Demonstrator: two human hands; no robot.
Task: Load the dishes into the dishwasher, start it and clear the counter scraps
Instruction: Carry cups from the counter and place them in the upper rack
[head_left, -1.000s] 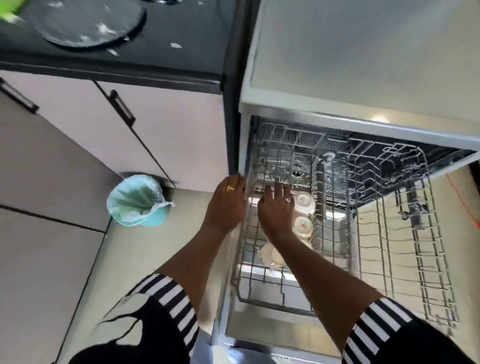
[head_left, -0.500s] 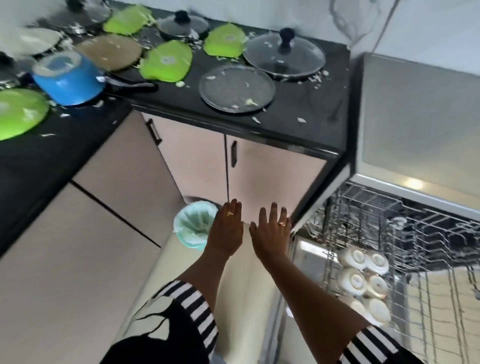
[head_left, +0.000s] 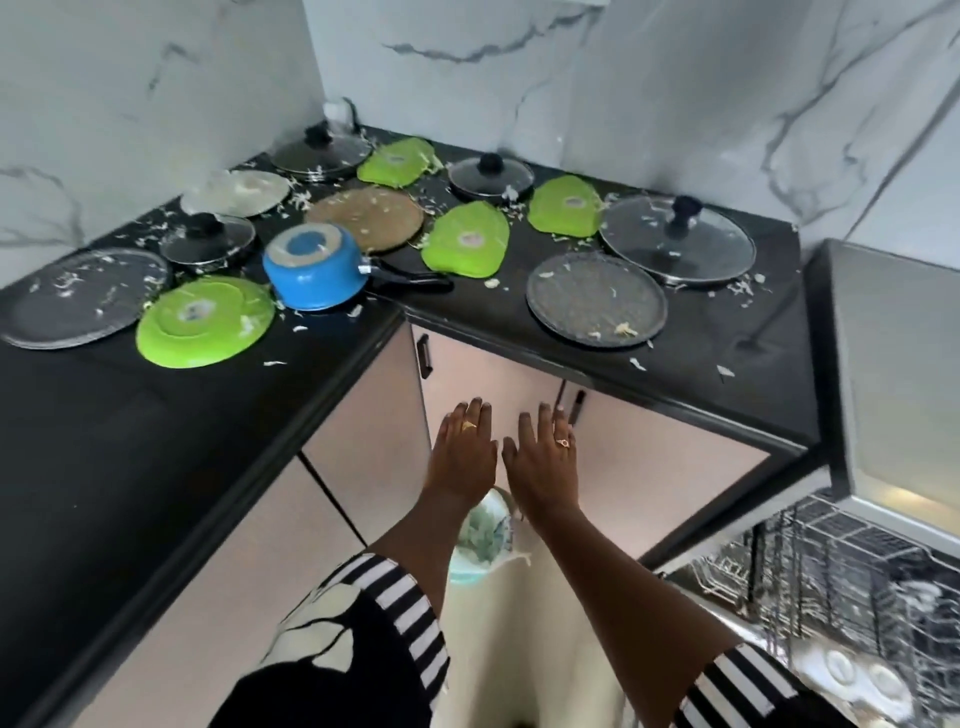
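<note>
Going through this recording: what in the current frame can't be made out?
Head view only.
1. Dishwasher rack: blurred and cut off by the right and bottom edges; its white bowls cannot be counted.
2. Bin: mostly hidden behind the person's forearms; contents unclear.
3. Blue saucepan: base up, so its inside is hidden.
4. Dishwasher controls: none in view.
</note>
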